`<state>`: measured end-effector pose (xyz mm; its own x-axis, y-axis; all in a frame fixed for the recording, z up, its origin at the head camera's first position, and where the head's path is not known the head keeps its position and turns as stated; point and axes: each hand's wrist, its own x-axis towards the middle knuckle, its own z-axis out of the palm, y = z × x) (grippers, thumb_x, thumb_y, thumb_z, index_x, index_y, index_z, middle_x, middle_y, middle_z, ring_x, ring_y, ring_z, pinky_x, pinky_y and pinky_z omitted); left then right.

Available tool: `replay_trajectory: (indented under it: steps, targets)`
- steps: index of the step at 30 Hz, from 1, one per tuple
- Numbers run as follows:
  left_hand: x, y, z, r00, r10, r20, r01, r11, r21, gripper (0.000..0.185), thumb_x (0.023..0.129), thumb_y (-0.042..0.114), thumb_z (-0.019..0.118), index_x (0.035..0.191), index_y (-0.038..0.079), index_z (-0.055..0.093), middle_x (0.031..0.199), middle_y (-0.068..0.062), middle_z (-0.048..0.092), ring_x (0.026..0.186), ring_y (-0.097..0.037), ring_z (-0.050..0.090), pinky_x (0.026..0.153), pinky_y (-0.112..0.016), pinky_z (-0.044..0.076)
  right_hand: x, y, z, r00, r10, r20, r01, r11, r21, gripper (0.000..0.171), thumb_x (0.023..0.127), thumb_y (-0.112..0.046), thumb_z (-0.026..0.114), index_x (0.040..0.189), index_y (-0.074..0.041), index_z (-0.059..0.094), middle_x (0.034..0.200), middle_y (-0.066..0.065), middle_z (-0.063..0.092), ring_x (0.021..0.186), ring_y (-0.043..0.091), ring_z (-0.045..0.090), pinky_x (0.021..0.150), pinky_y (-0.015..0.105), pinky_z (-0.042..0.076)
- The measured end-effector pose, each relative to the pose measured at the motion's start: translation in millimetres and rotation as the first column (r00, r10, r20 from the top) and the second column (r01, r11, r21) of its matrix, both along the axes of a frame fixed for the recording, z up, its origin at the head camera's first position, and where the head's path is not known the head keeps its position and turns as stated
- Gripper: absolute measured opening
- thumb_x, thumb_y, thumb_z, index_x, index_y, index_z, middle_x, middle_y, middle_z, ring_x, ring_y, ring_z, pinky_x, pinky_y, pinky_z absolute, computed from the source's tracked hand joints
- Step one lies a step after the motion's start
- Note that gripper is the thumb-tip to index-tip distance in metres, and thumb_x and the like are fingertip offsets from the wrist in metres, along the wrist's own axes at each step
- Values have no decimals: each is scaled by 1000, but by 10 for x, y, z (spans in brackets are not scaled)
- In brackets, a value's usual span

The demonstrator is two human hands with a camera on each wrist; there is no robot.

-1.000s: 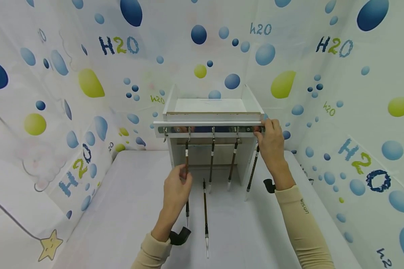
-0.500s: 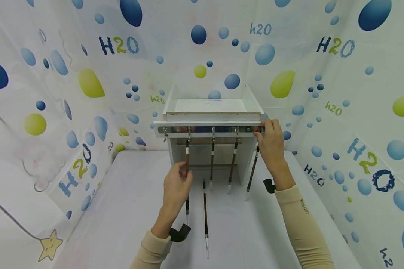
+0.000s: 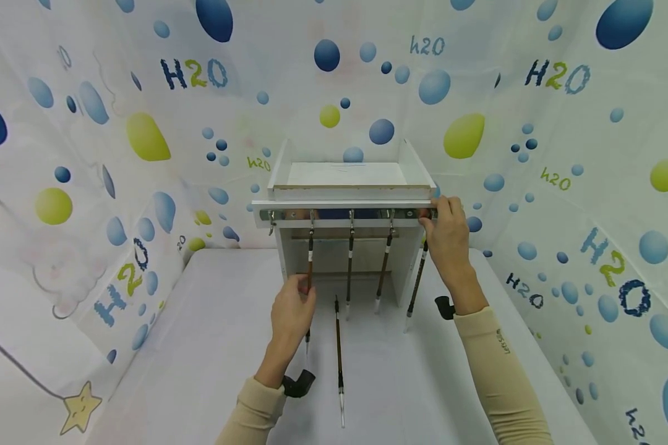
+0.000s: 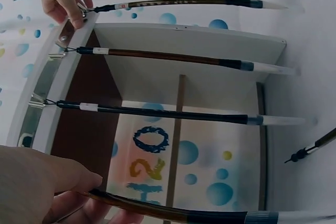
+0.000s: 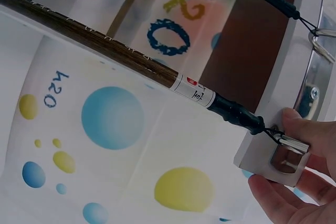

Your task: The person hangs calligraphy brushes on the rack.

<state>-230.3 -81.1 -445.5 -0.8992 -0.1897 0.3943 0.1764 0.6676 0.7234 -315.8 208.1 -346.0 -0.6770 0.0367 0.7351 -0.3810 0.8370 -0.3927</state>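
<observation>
Here, white rack (image 3: 347,175) holds four hanging brushes (image 3: 349,262) (fifth on table).

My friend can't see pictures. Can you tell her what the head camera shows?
A left hand holds a hanging brush while the right hand touches the end of a hook rail on a white shelf. One more brush lies on the table.

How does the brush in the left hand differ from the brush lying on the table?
The held brush hangs upright from a hook on the rail; the table brush lies flat on the table, hooked to nothing. The left hand grips the held brush's shaft; no hand touches the table brush. The held brush sits by the shelf; the table brush lies nearer the person. Both are slim, dark-shafted brushes with pale tips.
</observation>
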Motion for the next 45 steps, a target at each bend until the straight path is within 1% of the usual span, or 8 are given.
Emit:
replay_trajectory:
  steps: [4,6,10,16,22,27,37,45]
  targets:
    - [-73,-18,-68,1000,-19,-22,19,1000,-6,26,92,12,68,115,1,65,99,-13,73,77,-24,71,57,-33,53,-7,1,-3,1000,-3,5,3,1000,0,43,87,-7,74,123,9,57,112,26,54,100,41,59,89,48,53]
    - [-118,-28,-94,999,-37,-25,36,999,-6,25,92,11,68,115,0,66,100,-14,73,78,-24,71,57,-33,53,-10,-1,-3,1000,-5,9,5,1000,-1,44,87,-6,74,124,9,57,113,26,54,100,41,59,89,48,53]
    - [-220,-39,-129,998,-70,-2,70,997,18,25,93,10,67,115,-1,66,101,-16,73,80,-26,72,61,-35,56,-13,-7,-4,1000,-9,15,9,1000,1,45,88,-6,73,126,9,56,114,26,54,101,40,59,88,48,54]
    - [-361,-48,-204,995,-91,45,89,995,38,22,93,9,67,113,-1,66,104,-17,73,88,-29,73,71,-41,59,-23,-18,-13,1000,-14,25,14,1000,1,44,88,-5,73,126,9,56,114,26,54,100,40,58,86,48,54]
    - [-465,-52,-264,992,-112,57,110,993,38,24,94,10,66,114,-2,66,107,-18,73,91,-31,72,72,-40,60,-11,-27,-6,1000,-12,24,12,1000,9,44,87,-6,73,125,9,56,115,25,54,102,40,59,87,47,55]
    - [-540,-52,-275,991,-117,56,117,993,14,24,94,11,65,113,-3,66,105,-18,71,91,-30,71,73,-40,59,-7,-30,1,999,-15,35,15,1000,13,44,88,-6,73,126,8,56,115,25,54,103,39,60,88,47,55]
    - [-590,-57,-251,991,-115,61,116,993,-1,25,94,12,64,114,-2,65,106,-18,71,91,-30,71,73,-40,58,-2,-19,13,1000,-6,19,6,1000,12,44,87,-5,73,125,9,56,114,25,54,103,39,60,86,46,55]
    - [-557,-58,-220,992,-114,48,113,993,20,27,92,14,66,116,0,65,107,-17,72,91,-29,72,76,-40,59,-12,-9,3,1000,-9,19,9,1000,14,43,87,-6,73,124,9,57,112,25,54,100,38,60,86,46,54]
